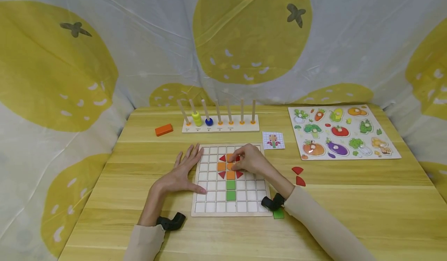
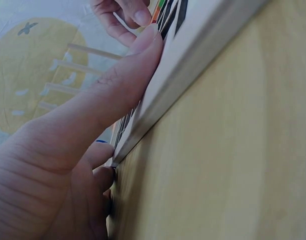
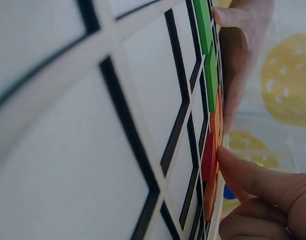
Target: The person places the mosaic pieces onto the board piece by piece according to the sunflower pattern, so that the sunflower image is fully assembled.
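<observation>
A white gridded board [image 1: 209, 212] lies on the table, holding orange square tiles [image 1: 221, 166], red triangular tiles [image 1: 222, 174] and two green square tiles [image 1: 231, 195]. The left hand [image 1: 179, 175] spreads along the board's left edge, thumb on the near part and fingers at the far corner. In the left wrist view its thumb [image 2: 108, 95] lies against the rim. Over the pattern, the right hand [image 1: 252, 160] has bent fingers and pinches at an orange tile [image 1: 230, 166] in the middle. The right wrist view shows its thumb touching there; the hand covers some cells.
Two red quarter-circle pieces [image 1: 297, 170] lie right of the board; a green tile [image 1: 278, 213] shows under the right wrist. A pattern card [image 1: 273, 140] sits behind. Farther back are a peg stand [image 1: 223, 127] with rings, an orange block [image 1: 163, 130] and a vegetable puzzle [image 1: 345, 133].
</observation>
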Demonstrator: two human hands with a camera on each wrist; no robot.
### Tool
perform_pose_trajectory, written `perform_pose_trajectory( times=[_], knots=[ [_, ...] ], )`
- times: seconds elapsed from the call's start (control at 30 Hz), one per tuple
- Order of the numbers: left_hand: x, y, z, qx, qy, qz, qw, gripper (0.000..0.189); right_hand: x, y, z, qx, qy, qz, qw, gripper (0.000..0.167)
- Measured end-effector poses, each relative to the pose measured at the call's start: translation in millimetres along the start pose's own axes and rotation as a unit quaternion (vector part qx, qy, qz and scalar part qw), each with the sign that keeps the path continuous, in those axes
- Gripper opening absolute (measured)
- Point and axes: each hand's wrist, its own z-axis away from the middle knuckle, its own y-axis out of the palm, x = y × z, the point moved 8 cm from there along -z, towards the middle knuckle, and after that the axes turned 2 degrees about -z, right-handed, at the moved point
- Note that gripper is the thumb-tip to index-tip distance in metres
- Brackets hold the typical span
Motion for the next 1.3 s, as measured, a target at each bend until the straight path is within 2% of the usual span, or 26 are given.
perform_pose_trajectory(
  times=[0.13, 0.3, 0.5, 0.73, 0.8, 1.0, 1.17, 1.3],
  knots=[
    [-0.3, -0.3, -0.3, -0.001, 0.002, 0.002, 1.0000, 0.137, 1, -5, 4.7, -0.001, -0.006, -0.007, 1.0000, 0.014],
    [-0.5, 0.1, 0.6, -0.001, 0.003, -0.001, 1.0000, 0.137, -4, -25, 19.9, -0.008, -0.020, -0.007, 0.9998, 0.014],
    [-0.9, -0.1, 0.9, -0.003, 0.005, -0.001, 1.0000, 0.138, -27, -56, 46.4, -0.024, -0.016, 0.014, 0.9995, 0.014],
    [-0.7, -0.1, 0.9, -0.002, 0.003, 0.000, 1.0000, 0.138, -57, -80, 67.9, -0.029, 0.019, 0.039, 0.9986, 0.019],
    [-0.5, 0.2, 0.4, -0.001, 0.001, -0.002, 1.0000, 0.138, -63, -82, 70.5, -0.019, 0.029, 0.037, 0.9987, 0.021],
    [-0.5, 0.7, 0.4, 0.000, 0.000, -0.004, 1.0000, 0.138, -66, -77, 69.1, 0.001, 0.021, 0.028, 0.9994, 0.023],
    [-0.4, 1.0, -0.1, -0.002, 0.004, -0.002, 1.0000, 0.137, -67, -74, 67.0, -0.004, 0.023, 0.030, 0.9993, 0.022],
    [-0.1, 0.6, 0.3, -0.001, 0.002, 0.001, 1.0000, 0.138, -66, -76, 67.4, -0.018, 0.032, 0.053, 0.9979, 0.021]
  ],
)
